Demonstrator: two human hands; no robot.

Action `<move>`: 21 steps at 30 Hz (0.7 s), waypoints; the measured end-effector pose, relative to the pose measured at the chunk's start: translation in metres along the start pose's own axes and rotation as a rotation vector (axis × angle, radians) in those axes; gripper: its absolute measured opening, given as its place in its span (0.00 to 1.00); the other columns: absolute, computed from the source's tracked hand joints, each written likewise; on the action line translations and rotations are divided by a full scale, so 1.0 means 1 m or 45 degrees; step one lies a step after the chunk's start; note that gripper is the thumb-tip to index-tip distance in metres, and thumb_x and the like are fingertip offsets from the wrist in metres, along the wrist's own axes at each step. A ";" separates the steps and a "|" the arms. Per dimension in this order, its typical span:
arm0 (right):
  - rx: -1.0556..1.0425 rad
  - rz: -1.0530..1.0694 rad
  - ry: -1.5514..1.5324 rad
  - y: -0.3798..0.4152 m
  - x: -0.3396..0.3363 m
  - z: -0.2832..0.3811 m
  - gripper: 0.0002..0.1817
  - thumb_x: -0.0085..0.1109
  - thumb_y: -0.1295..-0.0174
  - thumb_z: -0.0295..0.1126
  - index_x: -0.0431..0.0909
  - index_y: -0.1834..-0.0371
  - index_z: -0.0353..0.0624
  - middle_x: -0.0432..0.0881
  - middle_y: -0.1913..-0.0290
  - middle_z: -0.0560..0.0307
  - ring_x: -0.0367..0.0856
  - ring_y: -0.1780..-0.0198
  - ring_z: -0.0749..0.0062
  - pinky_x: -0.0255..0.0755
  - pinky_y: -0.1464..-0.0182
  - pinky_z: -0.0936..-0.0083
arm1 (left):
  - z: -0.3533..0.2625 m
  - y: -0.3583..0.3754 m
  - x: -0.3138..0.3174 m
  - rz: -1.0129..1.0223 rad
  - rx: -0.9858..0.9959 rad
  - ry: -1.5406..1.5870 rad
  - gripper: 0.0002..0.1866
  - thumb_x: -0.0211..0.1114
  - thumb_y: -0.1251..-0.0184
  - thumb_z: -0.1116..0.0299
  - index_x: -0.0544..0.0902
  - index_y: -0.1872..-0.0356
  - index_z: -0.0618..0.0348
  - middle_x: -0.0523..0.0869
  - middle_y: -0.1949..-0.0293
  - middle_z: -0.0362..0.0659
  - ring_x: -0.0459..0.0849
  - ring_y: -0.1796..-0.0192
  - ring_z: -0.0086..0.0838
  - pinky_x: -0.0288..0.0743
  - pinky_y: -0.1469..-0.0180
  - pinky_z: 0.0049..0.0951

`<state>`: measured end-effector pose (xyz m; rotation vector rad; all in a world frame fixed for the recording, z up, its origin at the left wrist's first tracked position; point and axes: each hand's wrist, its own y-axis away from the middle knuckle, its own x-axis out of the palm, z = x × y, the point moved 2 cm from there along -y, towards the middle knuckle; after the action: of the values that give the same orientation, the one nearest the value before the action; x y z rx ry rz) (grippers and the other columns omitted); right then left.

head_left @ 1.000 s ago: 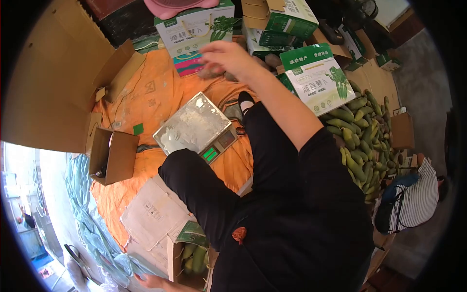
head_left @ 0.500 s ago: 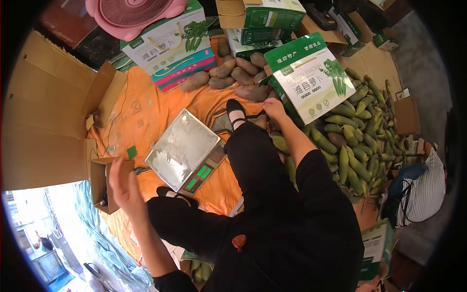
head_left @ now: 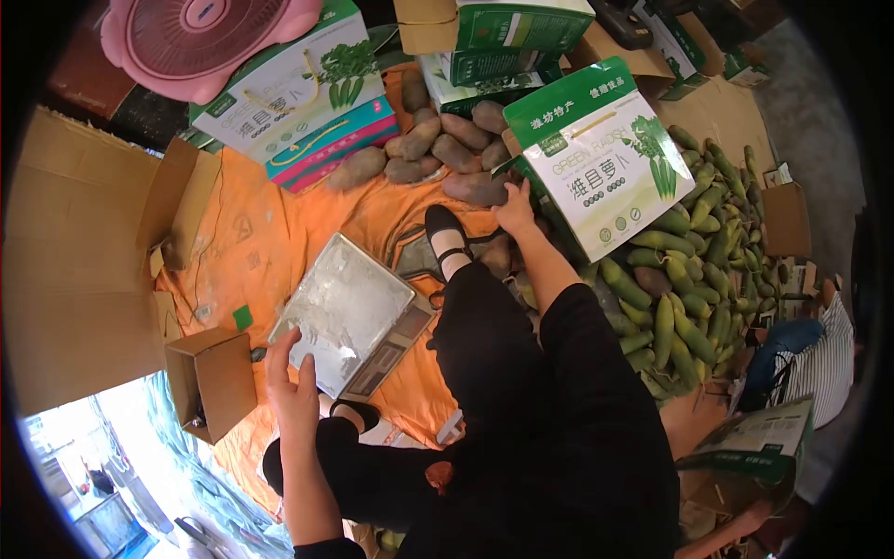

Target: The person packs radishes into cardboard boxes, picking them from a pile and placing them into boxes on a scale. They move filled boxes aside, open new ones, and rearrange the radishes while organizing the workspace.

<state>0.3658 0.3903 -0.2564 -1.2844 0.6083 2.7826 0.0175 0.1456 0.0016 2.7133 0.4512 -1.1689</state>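
My left hand (head_left: 293, 387) is open, fingers apart, over the near left edge of a flat weighing scale (head_left: 345, 307) with a shiny metal plate. Its display (head_left: 377, 359) faces my legs. My right hand (head_left: 515, 210) reaches forward past my foot, fingers spread, close to the left side of a white-and-green radish carton (head_left: 605, 168). Just beyond those fingertips lies a brown oblong root (head_left: 477, 189), one of several in a heap. Green radishes (head_left: 684, 321) are piled to the right of the carton.
An orange sheet (head_left: 251, 238) covers the floor. A pink fan (head_left: 200, 37) stands by another radish carton (head_left: 289, 102) at the back left. Cardboard boxes (head_left: 209, 382) line the left. At lower right, another person's arm (head_left: 731, 533) is beside an open green carton (head_left: 750, 456).
My left hand has moved right, to the scale's edge. My right hand has opened out beside the carton. The scale's display no longer glows green. The lower-right carton has shifted and shows more.
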 end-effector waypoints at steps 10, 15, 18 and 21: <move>0.081 -0.147 -0.226 -0.042 0.013 -0.007 0.39 0.67 0.52 0.31 0.61 0.34 0.40 0.51 0.30 0.38 0.61 0.33 0.49 0.61 0.35 0.68 | -0.011 0.001 0.003 0.092 -0.006 -0.029 0.20 0.58 0.46 0.81 0.76 0.49 0.61 0.79 0.52 0.50 0.76 0.47 0.40 0.67 0.42 0.34; -0.013 -0.246 -0.773 -0.005 -0.020 0.011 0.33 0.64 0.50 0.28 0.66 0.39 0.32 0.66 0.41 0.45 0.69 0.42 0.60 0.66 0.43 0.73 | -0.015 0.002 -0.001 0.079 0.029 -0.045 0.20 0.58 0.46 0.80 0.76 0.49 0.62 0.79 0.53 0.50 0.77 0.48 0.40 0.68 0.43 0.34; -0.136 -0.300 -0.915 0.030 -0.048 0.020 0.26 0.62 0.49 0.24 0.70 0.45 0.32 0.69 0.46 0.51 0.72 0.46 0.63 0.66 0.44 0.73 | -0.016 0.009 -0.004 0.065 0.081 -0.050 0.20 0.58 0.45 0.80 0.76 0.49 0.62 0.80 0.53 0.50 0.77 0.48 0.40 0.68 0.43 0.34; -0.078 -0.266 -1.045 0.067 -0.083 0.028 0.23 0.62 0.48 0.25 0.71 0.47 0.32 0.69 0.51 0.57 0.75 0.58 0.71 0.70 0.56 0.77 | -0.012 0.015 -0.006 0.022 0.078 -0.027 0.20 0.58 0.44 0.80 0.76 0.48 0.63 0.80 0.53 0.49 0.78 0.48 0.40 0.68 0.43 0.34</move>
<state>0.3886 0.3507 -0.1561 -0.1142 0.3018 2.7948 0.0268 0.1329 0.0141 2.7473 0.3945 -1.2256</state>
